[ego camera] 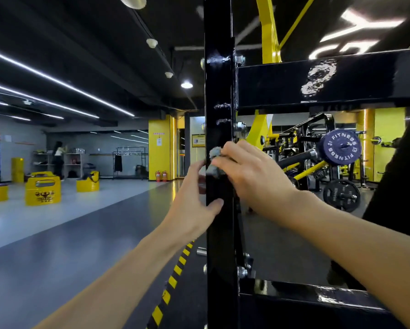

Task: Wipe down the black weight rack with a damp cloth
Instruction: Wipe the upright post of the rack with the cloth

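- Bare forearms reach in from the near edge, with the right hand (251,172) higher than the left hand (194,200).
- Right fingers are curled and pressed together, pinching a small bunched grey cloth (214,162) against the near face of the glossy black steel upright (219,67) of the weight rack.
- Left fingers lie fairly straight and close together along the upright's left edge, their tips partly hidden. The thumb hooks across the near face below the cloth, so the upright sits between thumb and fingers.
- Pale streaky marks shine on the upright above the cloth and on the black upper crossbeam (365,74) running right from it. A black lower crossbeam (306,302) joins it near the floor.
- Through the rack, far right, a purple weight plate lettered FITNESS (340,147) hangs above a black weight plate (341,195).
- Left of the upright, yellow-and-black hazard tape (173,279) runs along the grey floor, and yellow plastic boxes (42,188) stand far left.
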{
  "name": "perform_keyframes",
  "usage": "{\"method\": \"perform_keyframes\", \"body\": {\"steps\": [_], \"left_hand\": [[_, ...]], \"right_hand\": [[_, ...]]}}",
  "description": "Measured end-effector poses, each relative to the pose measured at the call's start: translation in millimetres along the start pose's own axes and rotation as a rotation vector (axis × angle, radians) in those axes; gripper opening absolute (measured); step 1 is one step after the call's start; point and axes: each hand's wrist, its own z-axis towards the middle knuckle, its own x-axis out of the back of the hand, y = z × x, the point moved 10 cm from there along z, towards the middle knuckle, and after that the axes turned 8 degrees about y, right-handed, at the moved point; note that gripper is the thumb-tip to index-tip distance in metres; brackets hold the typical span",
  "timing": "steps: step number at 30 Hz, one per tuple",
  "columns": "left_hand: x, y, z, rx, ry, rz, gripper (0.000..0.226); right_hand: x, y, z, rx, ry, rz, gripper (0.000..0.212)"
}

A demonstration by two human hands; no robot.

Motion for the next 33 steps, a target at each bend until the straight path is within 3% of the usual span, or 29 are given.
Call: {"method": "perform_keyframes", "body": {"steps": [1,5,8,9,12,16,20,24,25,29,33], "left_hand": [[-1.8,-2.6,-1.9,0.018,-0.017,-0.001,0.082],[-10.8,-10.1,-8.9,0.035,-0.125,-0.003,0.099],[-15.4,-18.6,-14.0,0.046,-0.175,-0.002,0.103],[-16.6,-20.2,-16.7,0.043,-0.182,-0.004,0.103],[-19.6,-23.9,-23.2,0.042,-0.177,-0.005,0.102],[-23.8,-31.8,-23.7,0.044,-0.177,-0.006,0.102],[-32.5,-47.1,-31.4,0.065,-0.227,-0.021,0.092],[-34.2,-59.0,-34.4,0.116,-0.204,-0.061,0.092],[-34.9,-59.1,-34.2,0.108,-0.207,-0.064,0.091],[-33.9,-59.1,-37.2,0.072,-0.200,-0.036,0.080],[-36.0,-64.7,-38.3,0.105,-0.191,-0.041,0.076]], "right_hand": [[0.0,0.0,-3.0,-0.025,0.008,-0.009,0.021],[-12.7,-23.6,-24.1,0.177,-0.114,-0.061,0.020],[-4.1,-1.5,-25.3,-0.046,-0.090,-0.039,0.034],[-6.6,-6.9,-27.9,-0.038,-0.099,-0.045,0.035],[-16.8,-34.6,-40.7,0.215,-0.175,-0.063,0.027],[-6.5,-13.8,-30.9,-0.059,-0.101,-0.030,0.033],[-24.9,-53.2,-43.3,0.215,-0.192,-0.040,0.019],[-4.0,-16.1,-30.2,-0.104,-0.062,-0.025,0.028],[-7.7,-22.2,-33.5,-0.109,-0.067,-0.035,0.026],[-29.1,-58.2,-57.2,0.199,-0.224,-0.048,0.026],[-12.7,-26.1,-50.0,-0.053,-0.144,-0.058,0.027]]}}
